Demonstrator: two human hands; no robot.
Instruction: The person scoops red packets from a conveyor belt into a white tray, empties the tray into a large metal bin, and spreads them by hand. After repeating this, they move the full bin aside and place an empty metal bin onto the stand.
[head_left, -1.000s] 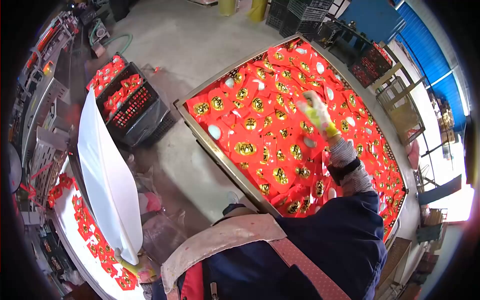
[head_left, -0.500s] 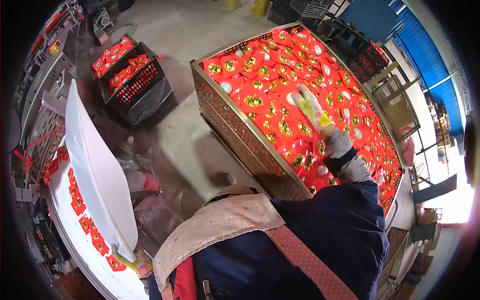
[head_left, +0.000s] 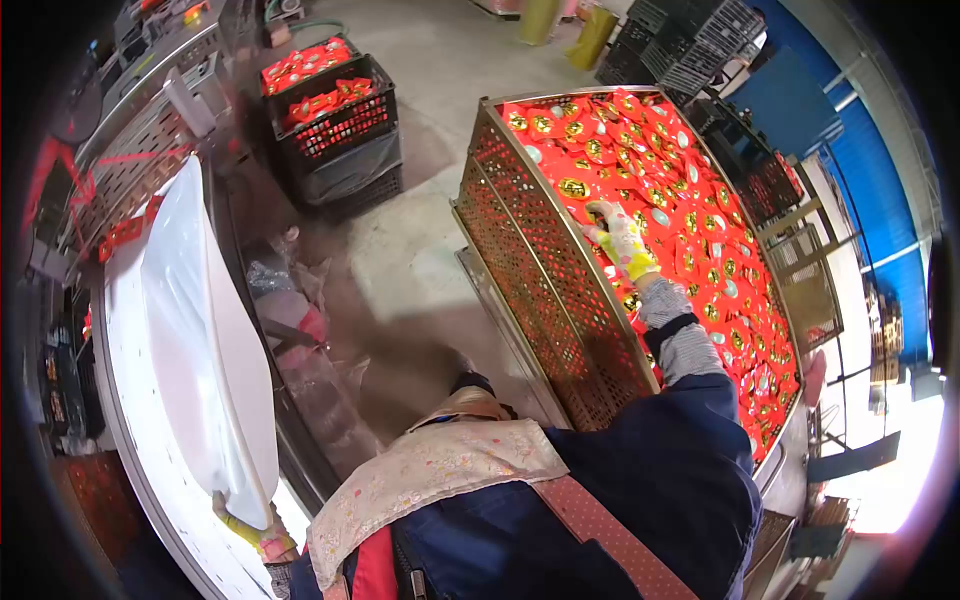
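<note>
Over bin (head_left: 540,255) | right hand (head_left: 622,238) outstretched on red packets (head_left: 700,235), fingers' grip unclear | left hand (head_left: 256,532) clamps white tray (head_left: 190,330)

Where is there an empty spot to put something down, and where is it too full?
The bare concrete floor between the black crate and the metal bin is free. So is the white tray that the left hand grips. The bin is crowded with red packets around the right hand; the crate holds packets too.
</note>
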